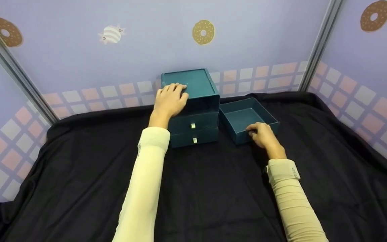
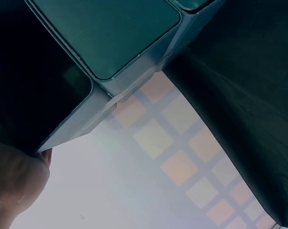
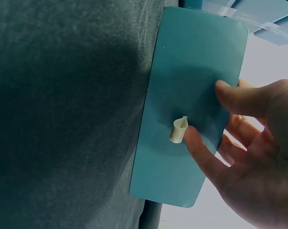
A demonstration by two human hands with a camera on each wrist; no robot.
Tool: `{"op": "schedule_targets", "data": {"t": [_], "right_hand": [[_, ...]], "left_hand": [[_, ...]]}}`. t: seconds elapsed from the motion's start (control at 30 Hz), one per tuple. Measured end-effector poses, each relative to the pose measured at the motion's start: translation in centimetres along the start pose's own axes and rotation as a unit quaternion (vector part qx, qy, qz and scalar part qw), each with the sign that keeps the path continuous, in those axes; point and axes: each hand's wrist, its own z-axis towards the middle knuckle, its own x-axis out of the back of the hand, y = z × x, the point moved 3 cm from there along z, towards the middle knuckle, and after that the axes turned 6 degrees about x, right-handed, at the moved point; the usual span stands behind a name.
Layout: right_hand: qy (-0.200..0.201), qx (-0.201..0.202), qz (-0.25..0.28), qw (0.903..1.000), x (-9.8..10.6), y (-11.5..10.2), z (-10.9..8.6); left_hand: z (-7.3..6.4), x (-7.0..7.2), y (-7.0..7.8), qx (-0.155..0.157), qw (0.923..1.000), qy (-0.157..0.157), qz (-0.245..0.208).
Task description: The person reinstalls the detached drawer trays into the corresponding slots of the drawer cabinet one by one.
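A dark teal drawer cabinet [image 1: 195, 121] stands against the back wall, its top compartment an open dark slot above two closed drawers with small pale knobs. My left hand [image 1: 170, 101] rests on the left front of its top, fingers lying over the edge; the left wrist view shows that hand [image 2: 17, 179] beside the open slot. To the cabinet's right, a loose teal drawer [image 1: 247, 117] sits on the black cloth. My right hand [image 1: 262, 134] grips the drawer's front wall, some fingers behind it. In the right wrist view, one fingertip touches the drawer's pale knob [image 3: 178, 130].
Black cloth [image 1: 213, 188] covers the table and bunches up along its edges. Lilac wall panels [image 1: 160, 40] with printed sweets and tiles enclose the back and sides, joined by metal posts [image 1: 321, 43] at the corners.
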Motion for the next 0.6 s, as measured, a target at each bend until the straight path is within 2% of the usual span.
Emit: {"op": "schedule_targets", "data": {"t": [0.13, 0.33, 0.6], "right_hand": [[-0.005, 0.012, -0.008, 0.9999, 0.1, 0.1, -0.1], [0.045, 0.050, -0.030, 0.9973, 0.5, 0.5, -0.4], [0.073, 0.093, -0.043, 0.9920, 3.2, -0.7, -0.6]], "left_hand": [[-0.1, 0.0, 0.0, 0.001, 1.0000, 0.000, -0.005], [-0.2, -0.3, -0.1, -0.001, 1.0000, 0.000, -0.006], [0.0, 0.2, 0.1, 0.000, 1.0000, -0.004, -0.005]]}}
